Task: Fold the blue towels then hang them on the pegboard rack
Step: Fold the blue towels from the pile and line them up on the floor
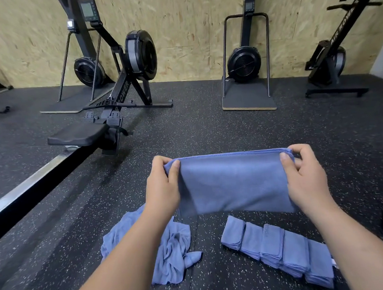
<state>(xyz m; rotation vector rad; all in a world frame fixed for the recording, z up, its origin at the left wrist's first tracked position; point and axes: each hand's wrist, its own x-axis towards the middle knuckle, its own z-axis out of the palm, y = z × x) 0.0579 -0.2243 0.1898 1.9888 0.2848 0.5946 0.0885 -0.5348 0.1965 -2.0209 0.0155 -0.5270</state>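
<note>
Above the speckled black rubber floor (207, 130), between your two raised hands, hangs a blue towel (233, 182) already doubled over, its folded edge running level along the top. Your left hand (163, 187) pinches the top left corner, thumb in front and fingers curled behind the cloth; your right hand (306, 175) pinches the top right corner the same way — thumb on the near face, fingers wrapped over the edge. Below your left forearm lies a crumpled heap of unfolded blue towels (173, 250) on the floor. To the right of it, apart from the heap, a row of folded blue towels (281, 248) sits side by side, each overlapping or touching the next, running toward the lower right. Beyond your hands, a rowing machine (122, 81) stretches from the left edge toward the wall, its seat (77, 134) on the rail. Further back stand upright machines with black flywheels against a chipboard wall (189, 27) — one (245, 64) on a flat platform straight ahead.
</note>
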